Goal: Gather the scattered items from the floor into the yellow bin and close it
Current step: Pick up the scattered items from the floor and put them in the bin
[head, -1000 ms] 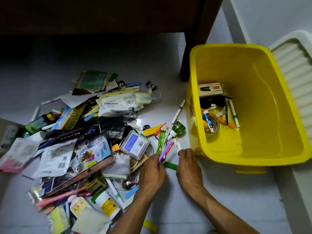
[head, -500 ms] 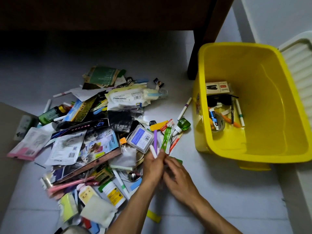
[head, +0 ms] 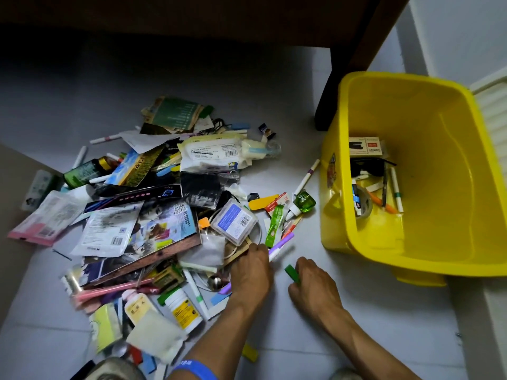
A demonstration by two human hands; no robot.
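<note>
My left hand (head: 251,272) is gripping a purple marker (head: 281,244) | my right hand (head: 312,283) is pinching a green cap (head: 291,273) | hands apart, bundling pens for the yellow bin (head: 428,259) beyond my right.

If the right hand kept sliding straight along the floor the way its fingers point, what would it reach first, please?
Probably the yellow bin: the right hand, gripping a green piece, points up and slightly right over bare tile toward the bin's near corner. The exact heading is uncertain.

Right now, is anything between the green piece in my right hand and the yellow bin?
Nothing visible. The right hand holds the green piece over bare floor, and the bin stands open just beyond, its lid off.
</note>
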